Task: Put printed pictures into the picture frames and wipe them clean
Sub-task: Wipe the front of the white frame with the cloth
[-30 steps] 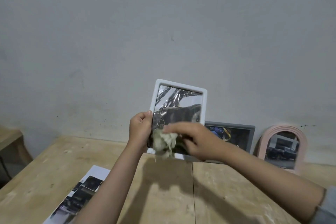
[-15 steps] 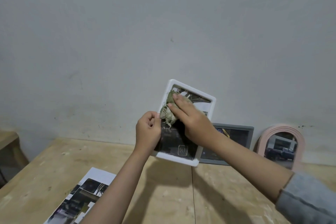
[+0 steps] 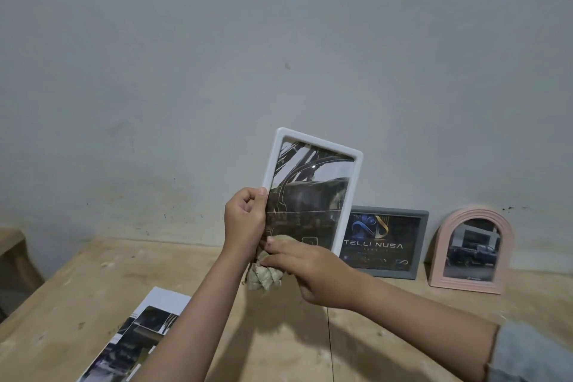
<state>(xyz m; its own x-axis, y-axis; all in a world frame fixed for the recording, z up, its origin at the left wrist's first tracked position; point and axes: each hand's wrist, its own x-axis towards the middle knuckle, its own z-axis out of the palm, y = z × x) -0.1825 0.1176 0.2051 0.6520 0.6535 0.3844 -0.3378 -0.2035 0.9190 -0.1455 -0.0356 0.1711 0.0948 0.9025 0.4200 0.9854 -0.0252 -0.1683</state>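
wooden table [image 3: 93,298] | printed sheet [image 3: 136,338] front-left | grey frame [image 3: 384,242], pink arched frame [image 3: 471,253] at back, against wall

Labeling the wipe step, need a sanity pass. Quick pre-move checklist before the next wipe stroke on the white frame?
1. Left hand grips the white frame by its left edge: ok.
2. Right hand presses the cloth against the frame's lower left corner: ok.
3. White frame held upright, off the table: ok.
4. Printed picture seated inside the white frame: ok.
5. Glass wiped clean all over: cannot tell, reflections hide the surface.
6. Grey frame and pink arched frame lean against the wall behind, apart from the hands: ok.
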